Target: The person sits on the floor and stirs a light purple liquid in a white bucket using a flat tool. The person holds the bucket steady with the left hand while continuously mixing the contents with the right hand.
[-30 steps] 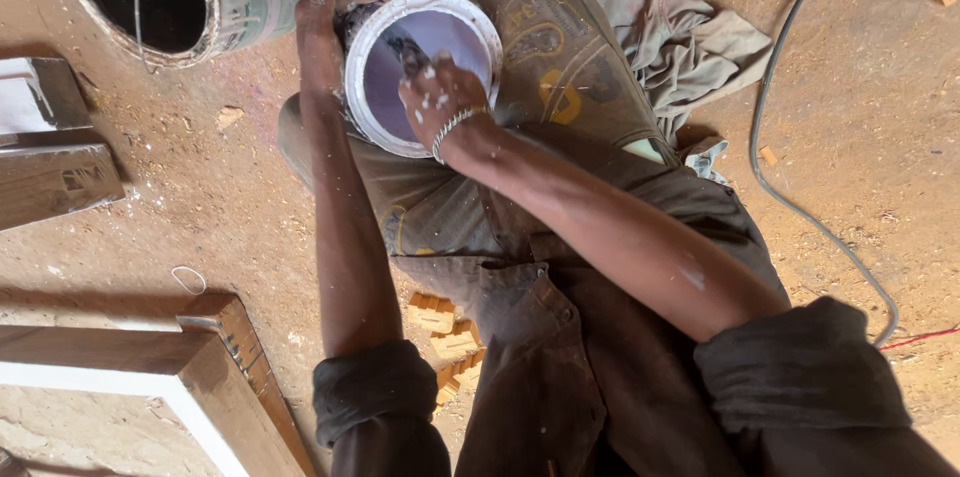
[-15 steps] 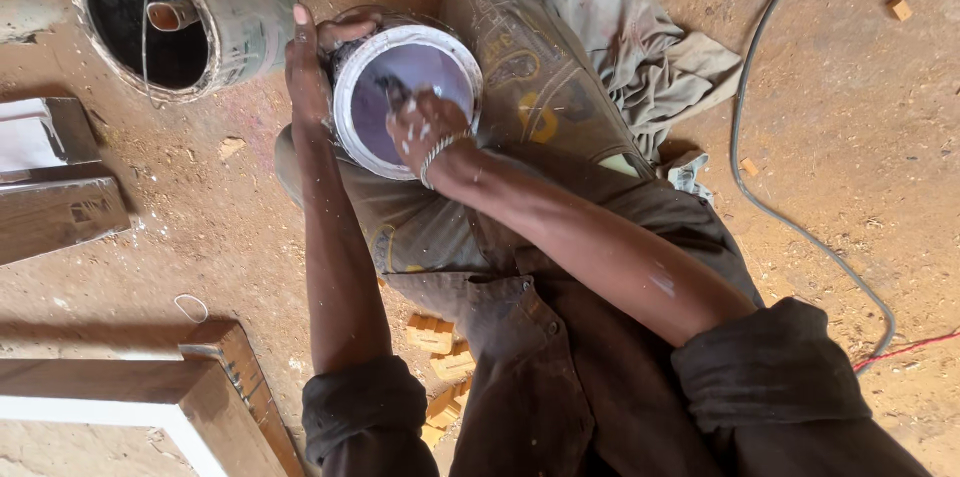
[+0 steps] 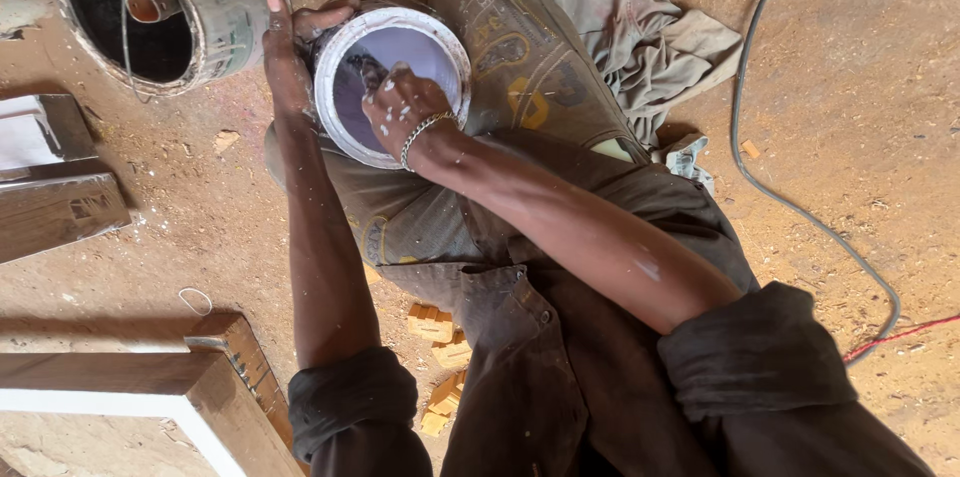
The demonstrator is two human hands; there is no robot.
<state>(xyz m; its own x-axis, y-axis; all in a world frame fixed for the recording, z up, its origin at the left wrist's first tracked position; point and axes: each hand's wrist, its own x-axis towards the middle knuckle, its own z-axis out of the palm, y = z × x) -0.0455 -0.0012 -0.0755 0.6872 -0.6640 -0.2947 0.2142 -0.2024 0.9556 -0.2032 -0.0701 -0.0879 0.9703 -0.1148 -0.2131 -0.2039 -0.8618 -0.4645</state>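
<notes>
A small round paint tin (image 3: 345, 127) rests upright on the seated person's lap, its open mouth facing up, pale lilac-white paint inside. The left hand (image 3: 290, 57) clasps the tin's rim and far side. The right hand (image 3: 405, 107), flecked white and wearing a chain bracelet (image 3: 425, 132), reaches into the tin, fingers closed on a dark tool (image 3: 368, 72) whose kind cannot be told. Just beside, on the sandy floor (image 3: 850, 117), stands a larger bucket (image 3: 225, 7) with a dark interior and a cup (image 3: 152, 7) in it. A crumpled cloth (image 3: 640, 37), grey cable (image 3: 790, 207) and wooden boards (image 3: 60, 217) lie around.
</notes>
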